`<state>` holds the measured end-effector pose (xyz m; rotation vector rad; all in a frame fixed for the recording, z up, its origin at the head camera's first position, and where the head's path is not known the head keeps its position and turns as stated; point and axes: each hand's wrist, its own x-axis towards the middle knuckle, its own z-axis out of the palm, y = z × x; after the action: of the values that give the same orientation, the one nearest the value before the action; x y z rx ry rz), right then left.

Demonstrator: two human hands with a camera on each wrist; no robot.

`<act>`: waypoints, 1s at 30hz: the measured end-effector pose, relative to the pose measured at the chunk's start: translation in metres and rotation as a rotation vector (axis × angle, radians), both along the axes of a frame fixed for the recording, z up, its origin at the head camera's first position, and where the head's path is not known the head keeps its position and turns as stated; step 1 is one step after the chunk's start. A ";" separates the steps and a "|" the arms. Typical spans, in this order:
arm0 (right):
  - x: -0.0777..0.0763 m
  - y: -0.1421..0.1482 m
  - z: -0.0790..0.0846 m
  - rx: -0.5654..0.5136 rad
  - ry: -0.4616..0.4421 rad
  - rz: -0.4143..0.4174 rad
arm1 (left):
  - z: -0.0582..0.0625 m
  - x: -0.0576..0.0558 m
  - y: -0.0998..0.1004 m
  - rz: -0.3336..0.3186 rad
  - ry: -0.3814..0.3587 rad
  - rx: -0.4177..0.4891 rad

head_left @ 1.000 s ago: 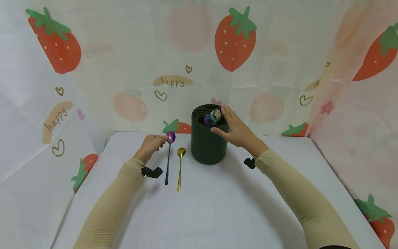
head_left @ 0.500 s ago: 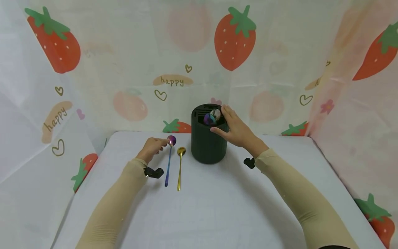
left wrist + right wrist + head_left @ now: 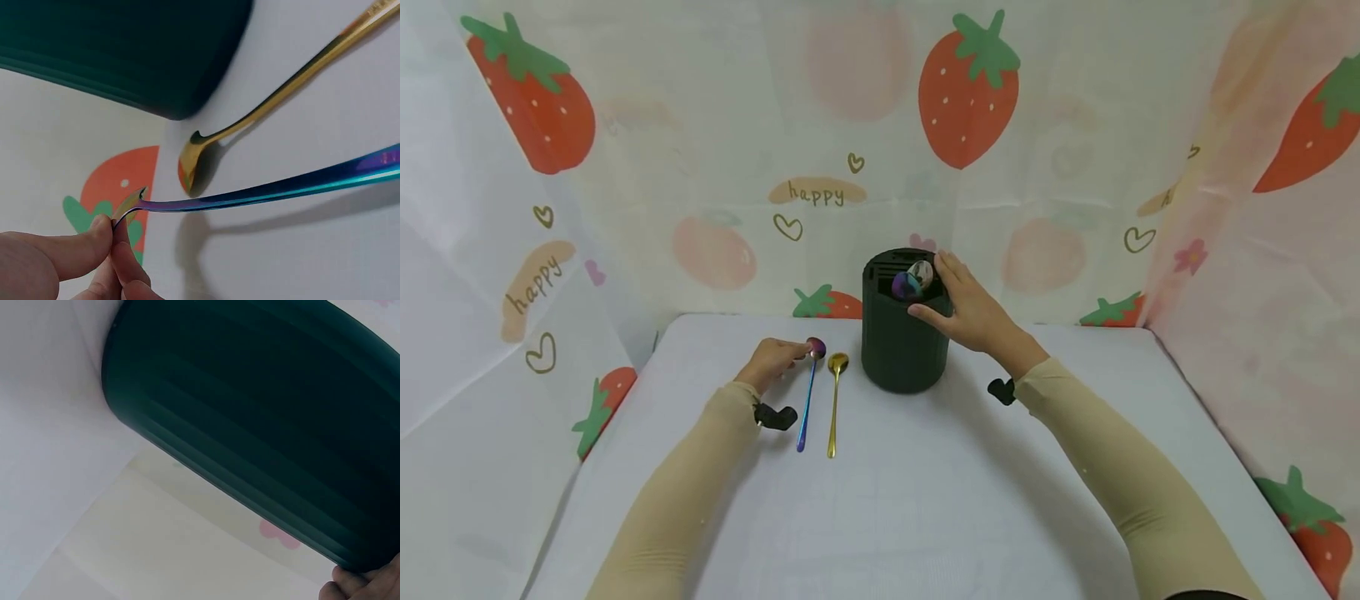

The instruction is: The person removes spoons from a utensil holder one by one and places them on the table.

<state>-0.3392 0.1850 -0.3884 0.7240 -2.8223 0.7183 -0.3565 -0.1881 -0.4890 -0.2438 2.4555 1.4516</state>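
In the left wrist view, my left hand [image 3: 81, 256] pinches the bowl edge of a long-handled iridescent spoon [image 3: 262, 192] between thumb and fingers. A shadow falls on the table beneath this spoon; whether its handle end touches is unclear. Beside it lies a gold spoon [image 3: 835, 392], its bowl towards the back. My right hand [image 3: 970, 312] rests on the right rim of a dark green utensil holder [image 3: 902, 354], fingers mostly straight and thumb across the front. Iridescent and silvery spoon bowls [image 3: 912, 282] stick out of the holder's opening; their handles are hidden inside.
A white-covered table [image 3: 887, 508] lies under everything. Behind it hangs a strawberry-print cloth [image 3: 722, 150], which also closes off both sides. The holder stands near the table's back edge. A dark wrist camera [image 3: 775, 416] juts out beside the left wrist.
My left hand has come down and slightly nearer me, lowering the iridescent spoon's bowl end; its handle tip has shifted slightly towards me. The right hand and holder stay put.
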 end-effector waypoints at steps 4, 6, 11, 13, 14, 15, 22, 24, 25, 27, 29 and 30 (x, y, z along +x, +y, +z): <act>0.002 -0.001 0.001 -0.007 -0.008 -0.004 | -0.003 -0.001 -0.001 0.008 0.007 -0.017; 0.002 -0.001 0.001 -0.011 -0.012 -0.006 | -0.004 -0.001 -0.001 0.014 0.012 -0.021; 0.001 -0.002 -0.001 0.002 -0.022 -0.008 | -0.007 -0.001 -0.002 0.022 -0.008 -0.008; 0.001 -0.002 -0.001 0.005 -0.021 -0.007 | -0.008 0.000 -0.002 0.022 -0.013 0.000; 0.001 -0.002 -0.001 0.005 -0.020 -0.006 | -0.008 0.001 -0.002 0.023 -0.013 0.004; 0.001 -0.002 -0.001 0.004 -0.018 -0.004 | -0.008 0.001 -0.002 0.025 -0.013 0.006; 0.001 -0.001 0.000 0.004 -0.016 -0.008 | -0.011 0.001 0.002 0.039 -0.020 0.030; 0.002 -0.001 0.000 0.006 -0.019 -0.011 | -0.011 0.000 0.004 0.041 -0.011 0.024; 0.001 -0.001 0.000 0.007 -0.019 -0.011 | -0.011 0.000 0.004 0.039 -0.001 0.022; 0.001 -0.001 0.000 0.005 -0.020 -0.009 | -0.011 0.000 0.005 0.037 0.018 0.016; 0.001 -0.001 0.001 0.002 -0.019 -0.008 | -0.011 0.001 0.005 0.036 0.032 0.022; 0.000 -0.001 0.000 0.002 -0.018 -0.007 | -0.011 0.002 0.005 0.033 0.040 0.019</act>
<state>-0.3390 0.1836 -0.3881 0.7110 -2.8405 0.7249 -0.3542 -0.1832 -0.5002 -0.2548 2.4791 1.5065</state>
